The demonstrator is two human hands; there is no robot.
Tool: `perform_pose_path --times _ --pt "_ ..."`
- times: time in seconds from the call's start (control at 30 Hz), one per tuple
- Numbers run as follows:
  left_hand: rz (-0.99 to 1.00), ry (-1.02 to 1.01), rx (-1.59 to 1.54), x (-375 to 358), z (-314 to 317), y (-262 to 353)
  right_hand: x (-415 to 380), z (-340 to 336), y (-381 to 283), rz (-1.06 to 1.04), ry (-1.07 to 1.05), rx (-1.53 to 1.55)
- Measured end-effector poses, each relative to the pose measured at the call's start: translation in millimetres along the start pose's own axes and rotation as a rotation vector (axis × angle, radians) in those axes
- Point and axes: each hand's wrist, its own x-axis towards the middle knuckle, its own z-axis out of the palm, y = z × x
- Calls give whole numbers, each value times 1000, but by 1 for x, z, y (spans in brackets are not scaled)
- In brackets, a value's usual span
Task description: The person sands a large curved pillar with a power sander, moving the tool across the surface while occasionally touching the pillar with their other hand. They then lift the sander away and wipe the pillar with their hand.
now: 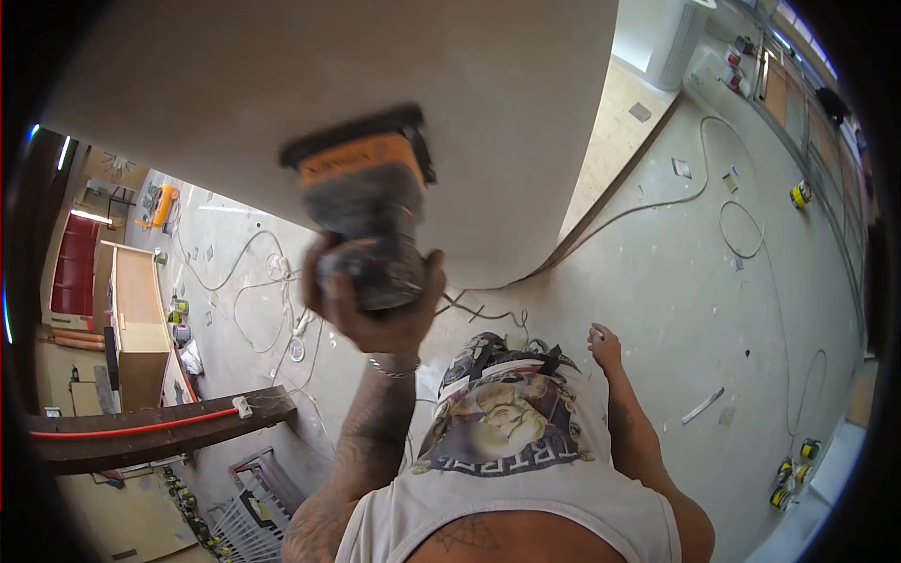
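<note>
Just beyond the shirt (507, 422), the left hand (375, 305) grips a sander (361, 202) pressed flat on the panel (282, 84), seemingly mid-sanding, needing steady flat pressure, while the right hand (605, 347) hangs below the panel, grip unclear.

Sander (361, 220): orange-and-black top, grey dusty body. Panel (282, 75): plain beige. Shirt (516, 450): white with printed graphic. Hose (131, 430): red.
</note>
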Motion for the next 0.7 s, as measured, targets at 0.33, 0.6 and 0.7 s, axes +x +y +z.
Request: perform_pose_path --times 0.33,0.6,0.7 --pt "-117 331 182 132 -29 -13 -52 21 60 546 -26 295" --pt "-66 181 155 45 -16 -34 -79 38 49 570 7 385" --pt "-57 83 63 -5 -1 -31 -79 38 37 593 -2 377"
